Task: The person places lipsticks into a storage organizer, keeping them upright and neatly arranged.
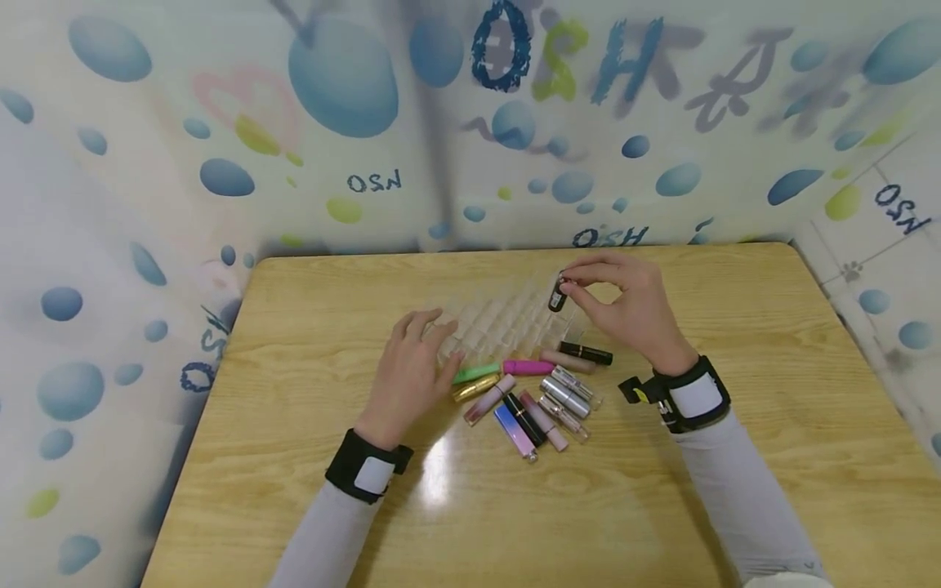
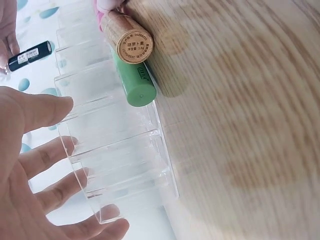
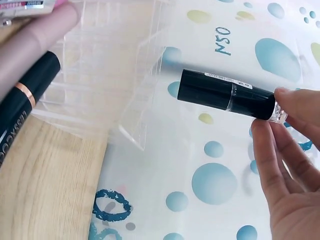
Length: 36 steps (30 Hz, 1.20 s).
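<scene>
My right hand (image 1: 635,306) pinches a black lipstick tube (image 3: 225,95) by its clear end, between thumb and fingertips. The tube is tilted above the right end of a clear plastic organizer (image 1: 488,322) with rows of compartments. At the organizer's left end is my left hand (image 1: 412,376), its fingers spread and the fingertips at the rim in the left wrist view. Close to the left thumb lie a green tube (image 2: 135,82) and a gold tube (image 2: 127,37) with a printed base. A black tube with a copper band (image 3: 30,97) lies near the organizer's right front.
In front of the organizer lie a magenta tube (image 1: 528,367), a blue-to-pink tube (image 1: 516,433), a silver tube (image 1: 564,397) and several other lip products. The wooden table (image 1: 294,343) ends at a patterned backdrop (image 1: 470,163) behind.
</scene>
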{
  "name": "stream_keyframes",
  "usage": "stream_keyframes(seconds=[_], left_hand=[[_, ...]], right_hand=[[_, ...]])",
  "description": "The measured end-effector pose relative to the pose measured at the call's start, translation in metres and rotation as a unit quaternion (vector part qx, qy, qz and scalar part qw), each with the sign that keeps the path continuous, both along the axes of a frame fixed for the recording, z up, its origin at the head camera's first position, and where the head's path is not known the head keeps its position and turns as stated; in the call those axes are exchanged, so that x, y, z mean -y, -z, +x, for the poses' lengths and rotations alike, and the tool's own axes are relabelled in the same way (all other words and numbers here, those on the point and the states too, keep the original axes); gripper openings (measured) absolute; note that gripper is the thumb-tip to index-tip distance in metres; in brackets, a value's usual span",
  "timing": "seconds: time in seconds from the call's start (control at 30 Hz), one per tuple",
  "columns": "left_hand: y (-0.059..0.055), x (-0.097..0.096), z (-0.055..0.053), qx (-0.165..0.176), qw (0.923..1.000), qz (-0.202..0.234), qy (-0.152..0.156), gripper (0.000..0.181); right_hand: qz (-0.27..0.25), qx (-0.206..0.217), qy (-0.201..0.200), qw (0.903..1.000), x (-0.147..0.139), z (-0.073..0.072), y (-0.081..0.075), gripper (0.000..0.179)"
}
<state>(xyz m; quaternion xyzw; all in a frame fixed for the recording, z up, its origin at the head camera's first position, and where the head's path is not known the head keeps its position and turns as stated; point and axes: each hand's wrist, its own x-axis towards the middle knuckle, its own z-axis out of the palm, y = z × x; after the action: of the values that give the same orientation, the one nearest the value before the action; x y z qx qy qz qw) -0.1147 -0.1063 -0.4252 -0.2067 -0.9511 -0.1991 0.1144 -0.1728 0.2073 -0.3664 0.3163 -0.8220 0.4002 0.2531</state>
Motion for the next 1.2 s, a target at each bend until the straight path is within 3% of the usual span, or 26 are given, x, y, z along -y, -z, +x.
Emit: stream_keyframes(seconds=[0.5,0.83,1.2], left_hand=[[0.002,-0.004,0.001,-0.015,0.9999,0.003,0.002,0.043],[0.002,-0.001,0.003,-0.013,0.9999,0.000,-0.008,0.042],[0.002,-0.003,0.002,-0.011,0.9999,0.007,-0.010,0.042]], right_hand=[[0.023,0.035,0.041,0.9983,-0.004,-0.022,0.006,0.014],[0.005,0.061,0.031,0.9976,-0.004,-0.031,0.020,0.014],[0.003,0.057,0.021,0.9981,-0.006,-0.035,0.034,0.014]])
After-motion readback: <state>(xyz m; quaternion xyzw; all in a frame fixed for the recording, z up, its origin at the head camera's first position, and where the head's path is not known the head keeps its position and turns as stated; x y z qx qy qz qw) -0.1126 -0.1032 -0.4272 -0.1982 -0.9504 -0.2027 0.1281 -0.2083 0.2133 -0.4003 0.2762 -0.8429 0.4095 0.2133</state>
